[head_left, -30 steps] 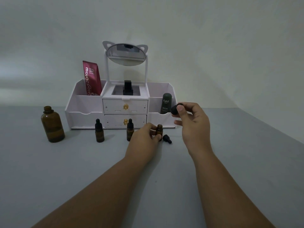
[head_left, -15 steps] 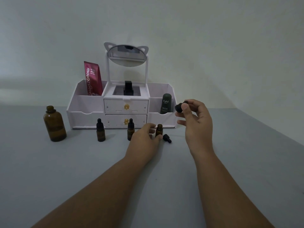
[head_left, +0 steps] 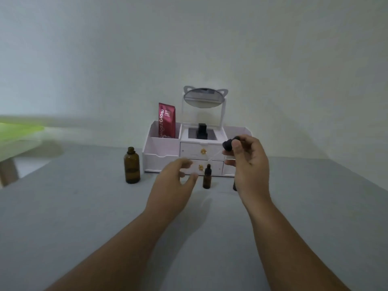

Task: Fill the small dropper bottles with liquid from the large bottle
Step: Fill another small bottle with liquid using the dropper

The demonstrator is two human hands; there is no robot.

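**Dropper in hand above the small bottles**

Hovers the left hand [head_left: 174, 182] low over the grey table [head_left: 84, 206], blurred, fingers loosely spread, gripping nothing; pinches a black dropper cap [head_left: 229, 144] in the right hand [head_left: 251, 164], glass pipette [head_left: 215, 155] slanting down-left. Shows one capped small dropper bottle [head_left: 207, 177] upright just beyond, a second small bottle [head_left: 234, 185] half hidden behind the right hand; farther left, the large amber bottle [head_left: 132, 166], uncapped, beside the white organiser [head_left: 160, 157]. Risks tipping the hidden bottle with the wrist, or dripping from the tilted pipette.

Large amber bottle [head_left: 132, 166] upright, uncapped, capped dropper bottle [head_left: 207, 177]
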